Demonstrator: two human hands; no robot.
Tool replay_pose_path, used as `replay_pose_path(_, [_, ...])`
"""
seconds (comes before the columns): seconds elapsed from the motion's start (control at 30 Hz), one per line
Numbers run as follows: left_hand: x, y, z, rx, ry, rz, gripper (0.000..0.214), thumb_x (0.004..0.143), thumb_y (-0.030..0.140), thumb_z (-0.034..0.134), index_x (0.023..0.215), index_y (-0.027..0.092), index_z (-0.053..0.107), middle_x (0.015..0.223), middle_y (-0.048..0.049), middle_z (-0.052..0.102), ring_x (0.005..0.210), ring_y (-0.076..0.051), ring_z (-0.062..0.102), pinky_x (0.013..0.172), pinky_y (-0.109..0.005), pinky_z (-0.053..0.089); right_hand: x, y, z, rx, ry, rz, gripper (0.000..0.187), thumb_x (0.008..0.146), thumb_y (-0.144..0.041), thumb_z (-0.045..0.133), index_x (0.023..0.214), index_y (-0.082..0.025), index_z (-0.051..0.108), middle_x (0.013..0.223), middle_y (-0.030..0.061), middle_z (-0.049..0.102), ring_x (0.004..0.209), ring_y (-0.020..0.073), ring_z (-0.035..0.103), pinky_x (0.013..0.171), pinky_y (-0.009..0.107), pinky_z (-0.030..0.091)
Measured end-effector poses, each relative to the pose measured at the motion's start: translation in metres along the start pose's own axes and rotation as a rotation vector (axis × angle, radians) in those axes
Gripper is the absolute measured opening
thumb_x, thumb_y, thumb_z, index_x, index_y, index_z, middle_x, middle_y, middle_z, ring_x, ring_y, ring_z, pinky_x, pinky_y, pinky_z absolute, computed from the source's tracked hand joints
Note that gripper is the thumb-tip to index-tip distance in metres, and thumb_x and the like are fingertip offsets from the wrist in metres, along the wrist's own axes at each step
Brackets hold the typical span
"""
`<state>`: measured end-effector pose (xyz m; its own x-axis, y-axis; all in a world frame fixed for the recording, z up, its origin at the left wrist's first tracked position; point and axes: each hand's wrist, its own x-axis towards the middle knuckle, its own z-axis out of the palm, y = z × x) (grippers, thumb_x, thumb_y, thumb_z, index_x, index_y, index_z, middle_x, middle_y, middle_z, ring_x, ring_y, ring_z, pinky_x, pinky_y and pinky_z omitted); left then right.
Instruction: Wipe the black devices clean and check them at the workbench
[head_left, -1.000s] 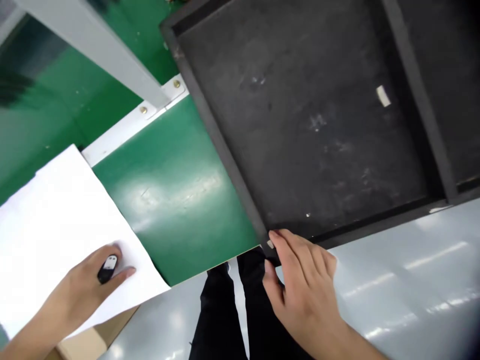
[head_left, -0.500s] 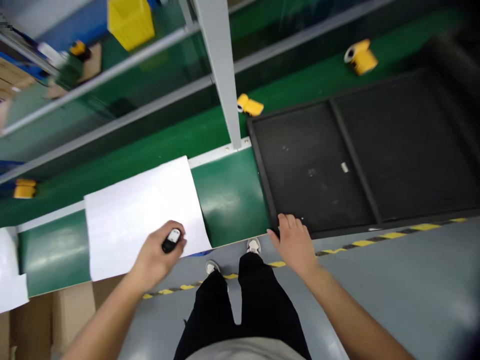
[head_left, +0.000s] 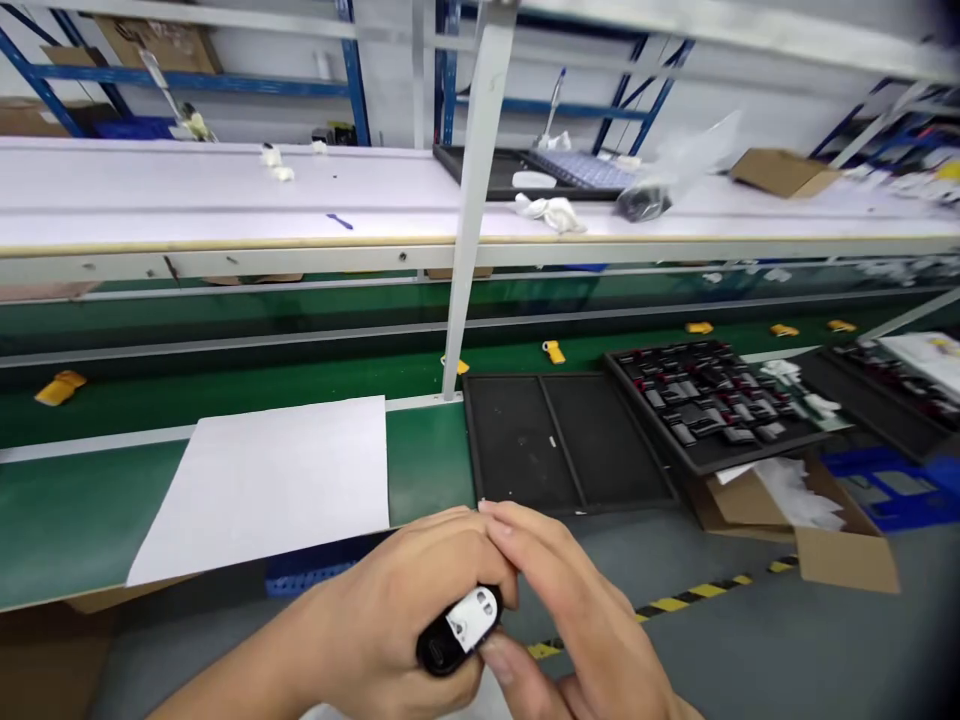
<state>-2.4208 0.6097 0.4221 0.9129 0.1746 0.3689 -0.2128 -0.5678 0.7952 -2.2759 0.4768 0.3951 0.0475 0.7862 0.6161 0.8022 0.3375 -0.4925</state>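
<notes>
My left hand [head_left: 390, 610] is closed round a small black key fob [head_left: 457, 630] with a white label, held low in front of me. My right hand [head_left: 577, 620] meets it from the right, fingers curled over and under the fob's end. Both hands hover over the grey floor, in front of the green bench [head_left: 67, 510]. On the bench lie a white sheet [head_left: 277, 480] and an empty black tray [head_left: 562, 440] with a centre divider.
A second black tray [head_left: 705, 400] filled with several dark fobs sits to the right. An open cardboard box [head_left: 817, 530] stands on the floor below it. A grey post [head_left: 469, 240] rises from the bench. Yellow parts [head_left: 60, 388] lie on the green conveyor behind.
The view has lifted from the bench edge to the whole line. My left hand carried the fob off the white sheet; my right hand left the tray corner and joined it.
</notes>
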Motion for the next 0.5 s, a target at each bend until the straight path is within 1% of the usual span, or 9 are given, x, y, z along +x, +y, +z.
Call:
replay_pose_path(0.1, [-0.001, 0.021, 0.002, 0.025, -0.002, 0.085, 0.031, 0.071, 0.008, 0.048, 0.097, 0.024, 0.042, 0.083, 0.0003, 0.058, 0.076, -0.015, 0.053, 0.075, -0.028, 0.049, -0.005, -0.011, -0.014, -0.022, 0.01, -0.038, 0.052, 0.101, -0.027, 0.05, 0.15, -0.014, 0.038, 0.137, 0.0194, 0.062, 0.126, 0.0283, 0.062, 0.098, 0.04, 0.061])
replay_pose_path(0.2, [-0.002, 0.037, 0.004, 0.05, 0.008, 0.146, 0.033, 0.071, 0.007, 0.048, 0.098, 0.024, 0.042, 0.082, 0.0005, 0.057, 0.076, -0.014, 0.053, 0.078, -0.027, 0.051, -0.008, -0.022, -0.023, -0.042, -0.008, -0.081, 0.054, 0.102, -0.026, 0.05, 0.152, -0.013, 0.035, 0.138, 0.0206, 0.06, 0.129, 0.0269, 0.06, 0.1, 0.038, 0.059])
replay_pose_path(0.27, [-0.002, 0.043, 0.006, 0.06, 0.019, 0.154, 0.033, 0.071, 0.007, 0.048, 0.099, 0.024, 0.042, 0.083, 0.0009, 0.058, 0.077, -0.014, 0.054, 0.081, -0.026, 0.051, -0.009, -0.031, -0.026, -0.047, -0.011, -0.091, 0.055, 0.102, -0.026, 0.051, 0.153, -0.013, 0.035, 0.138, 0.02, 0.06, 0.13, 0.0258, 0.059, 0.101, 0.037, 0.059])
replay_pose_path(0.37, [0.0, 0.049, 0.007, 0.057, 0.025, 0.165, 0.032, 0.07, 0.008, 0.047, 0.097, 0.024, 0.042, 0.085, 0.0006, 0.058, 0.078, -0.014, 0.054, 0.082, -0.026, 0.051, -0.01, -0.04, -0.027, -0.035, 0.057, -0.044, 0.051, 0.103, -0.027, 0.05, 0.151, -0.017, 0.039, 0.136, 0.017, 0.062, 0.127, 0.0254, 0.062, 0.098, 0.037, 0.06])
replay_pose_path(0.43, [0.001, 0.052, 0.005, 0.063, 0.025, 0.179, 0.032, 0.07, 0.008, 0.047, 0.098, 0.024, 0.041, 0.084, 0.0004, 0.059, 0.078, -0.014, 0.055, 0.081, -0.027, 0.051, -0.01, -0.042, -0.027, -0.042, 0.11, -0.007, 0.047, 0.104, -0.029, 0.048, 0.15, -0.02, 0.042, 0.133, 0.0155, 0.065, 0.123, 0.0255, 0.064, 0.095, 0.037, 0.062])
replay_pose_path(0.5, [0.004, 0.054, 0.003, 0.069, 0.025, 0.182, 0.032, 0.071, 0.007, 0.047, 0.098, 0.024, 0.041, 0.084, 0.0004, 0.059, 0.077, -0.014, 0.055, 0.08, -0.027, 0.051, -0.01, -0.039, -0.027, -0.07, 0.108, -0.017, 0.049, 0.102, -0.029, 0.049, 0.15, -0.019, 0.042, 0.133, 0.0161, 0.065, 0.122, 0.0266, 0.065, 0.094, 0.038, 0.063])
